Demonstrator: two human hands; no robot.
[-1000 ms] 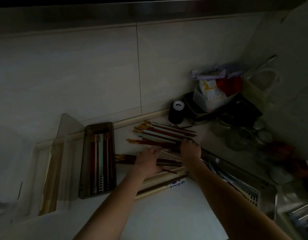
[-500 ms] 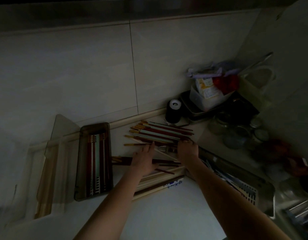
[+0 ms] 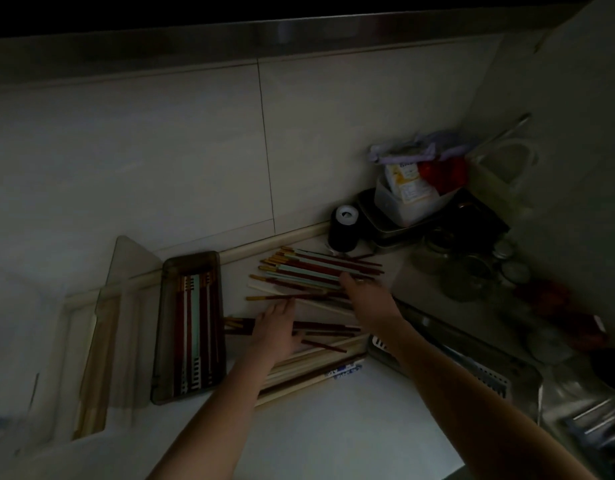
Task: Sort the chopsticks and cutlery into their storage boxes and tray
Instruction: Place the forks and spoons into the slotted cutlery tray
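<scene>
On the dim bench, the left hand [image 3: 276, 332] lies flat, fingers spread, on loose chopsticks [image 3: 309, 275]; whether the right hand [image 3: 364, 296] grips any, I cannot tell. Sorting seems midway; next, gather matching sticks toward the dark box [image 3: 167, 327].

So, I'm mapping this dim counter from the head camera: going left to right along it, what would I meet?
Pale open box of light chopsticks → dark box of red and teal chopsticks → left hand → right hand → glass jars.
</scene>
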